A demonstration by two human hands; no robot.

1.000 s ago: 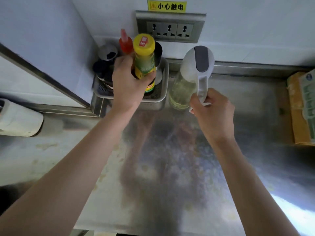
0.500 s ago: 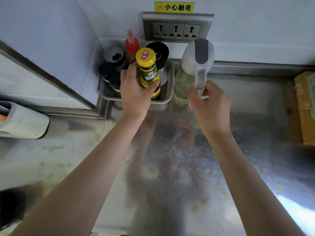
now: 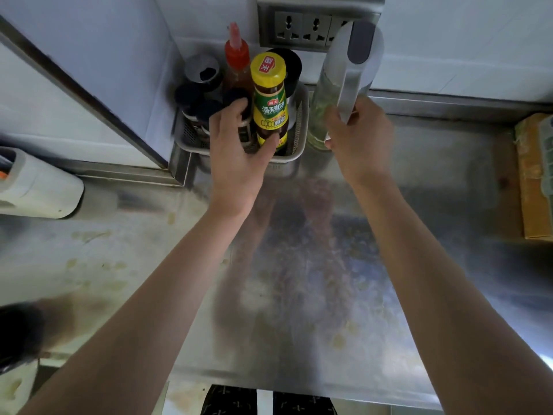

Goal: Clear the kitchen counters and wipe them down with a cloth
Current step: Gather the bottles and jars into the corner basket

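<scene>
A sauce bottle (image 3: 269,106) with a yellow cap and green label stands upright in the grey wire basket (image 3: 300,136) at the back of the steel counter (image 3: 314,280). My left hand (image 3: 236,163) rests beside it, fingers spread over the dark-capped jars to its left, thumb touching the bottle's lower front. My right hand (image 3: 359,139) grips the white handle of a clear oil dispenser (image 3: 350,64) with a grey lid, which stands just right of the basket. No cloth is in view.
The basket also holds a red-capped squeeze bottle (image 3: 238,58) and several dark-lidded jars. A wall socket strip (image 3: 299,25) sits above. A cardboard box (image 3: 535,175) lies at the right edge, a white holder (image 3: 39,187) at the left. The counter is stained.
My left hand lowered the yellow-capped bottle into the basket and loosened its fingers from it. My right hand kept hold of the oil dispenser, now close beside the basket.
</scene>
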